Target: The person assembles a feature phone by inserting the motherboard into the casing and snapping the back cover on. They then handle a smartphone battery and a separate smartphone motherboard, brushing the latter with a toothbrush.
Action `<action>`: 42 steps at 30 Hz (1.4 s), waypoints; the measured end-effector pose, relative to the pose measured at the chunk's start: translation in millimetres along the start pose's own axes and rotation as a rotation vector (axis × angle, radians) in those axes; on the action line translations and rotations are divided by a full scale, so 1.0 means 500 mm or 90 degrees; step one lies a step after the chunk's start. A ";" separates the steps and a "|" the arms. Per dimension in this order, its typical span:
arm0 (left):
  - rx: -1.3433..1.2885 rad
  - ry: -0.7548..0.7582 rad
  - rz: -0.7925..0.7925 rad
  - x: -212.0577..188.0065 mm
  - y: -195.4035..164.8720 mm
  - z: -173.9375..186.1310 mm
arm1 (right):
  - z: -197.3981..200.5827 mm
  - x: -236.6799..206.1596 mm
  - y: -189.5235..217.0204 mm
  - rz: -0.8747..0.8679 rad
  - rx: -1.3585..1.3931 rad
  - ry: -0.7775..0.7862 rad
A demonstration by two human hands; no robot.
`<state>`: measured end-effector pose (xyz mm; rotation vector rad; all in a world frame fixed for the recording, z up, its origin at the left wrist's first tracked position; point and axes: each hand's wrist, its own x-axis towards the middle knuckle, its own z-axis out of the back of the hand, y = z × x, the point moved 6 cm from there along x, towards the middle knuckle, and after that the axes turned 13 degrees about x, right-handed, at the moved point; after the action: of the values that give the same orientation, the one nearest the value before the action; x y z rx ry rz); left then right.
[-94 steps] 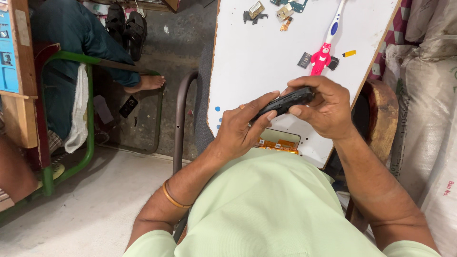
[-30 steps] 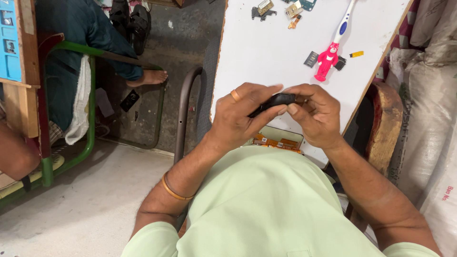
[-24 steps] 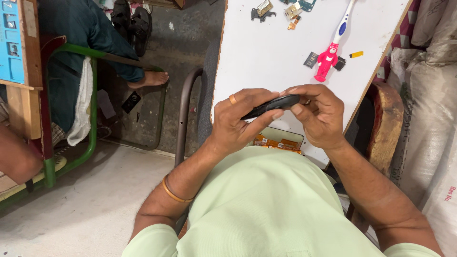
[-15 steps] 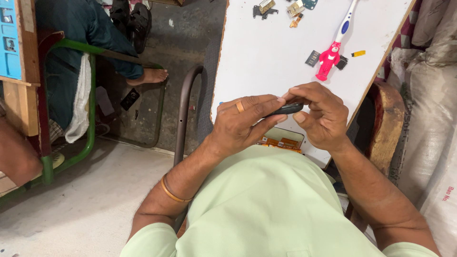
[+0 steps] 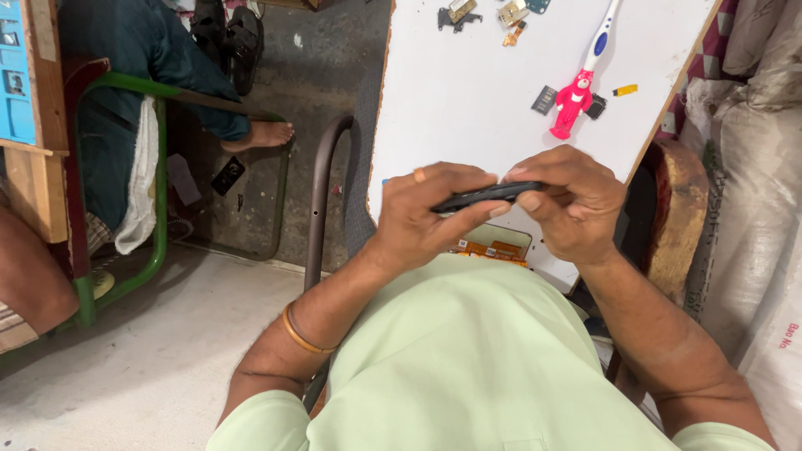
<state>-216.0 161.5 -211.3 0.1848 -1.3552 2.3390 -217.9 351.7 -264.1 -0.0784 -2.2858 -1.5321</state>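
**poster1:** Hands first, since that's what everyone asks about. Left hand point(image 5: 426, 215) and right hand point(image 5: 568, 200) are both clamped on a slim black device point(image 5: 484, 197), held flat and edge-on to the camera, above the near edge of the white surface point(image 5: 468, 92). Left thumb sits under it, and the right fingers pinch the other end.

**poster2:** Any trays or boxes with parts in them?

**poster1:** Can't make out a proper container. Under the hands there's a flat pale piece with orange flex cable point(image 5: 494, 247) lying on the surface, partly hidden by the left hand. Loose stuff sits at the far end: small metal parts point(image 5: 458, 13), a pink-and-white toothbrush point(image 5: 585, 75), a small dark chip point(image 5: 544, 99) just beside it, and a little yellow bit point(image 5: 625, 89).

**poster2:** What's around the surface?

**poster1:** Metal chair frame point(image 5: 322, 192) is to the left, and sacks point(image 5: 752, 167) are piled on the right. Further left another person's bare foot point(image 5: 259, 134) rests on the concrete floor by a green chair frame point(image 5: 159, 200). The pale green shirt point(image 5: 468, 359) blocks the lower view.
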 end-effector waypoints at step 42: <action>-0.516 -0.006 0.279 -0.018 0.086 -0.090 | -0.041 0.011 0.026 0.280 -0.346 0.063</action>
<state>-221.7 178.5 -271.2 -0.3793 -2.4016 1.8695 -214.0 337.4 -244.0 -0.5916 -1.5790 -1.8007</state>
